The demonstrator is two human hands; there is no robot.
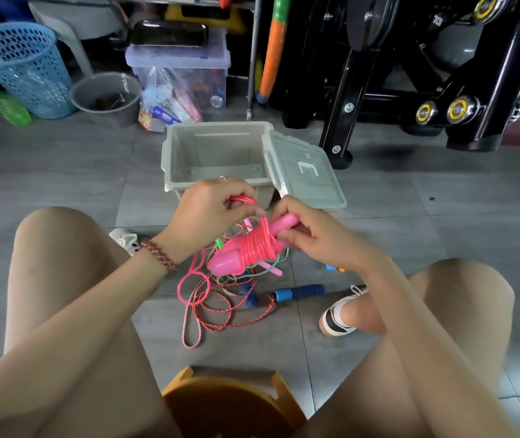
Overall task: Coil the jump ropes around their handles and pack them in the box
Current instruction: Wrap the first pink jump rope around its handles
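A pink rope (pixel 260 246), pink handles (pixel 222 262), a red-and-white striped rope (pixel 208 311), blue handles (pixel 299 291), a grey box (pixel 217 153) and a blue basket (pixel 24 67) dotted with holes are being seen.

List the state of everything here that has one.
box, open, nothing visible inside
lid, off the opening, leaning at the box's right side
pink rope, mostly coiled round the pink handles, tail loose
right hand, grips the pink handles
left hand, grips the pink rope's loose loop
red rope, uncoiled, tangled on the floor
blue handle, lying on the floor
clear bin, lid shut
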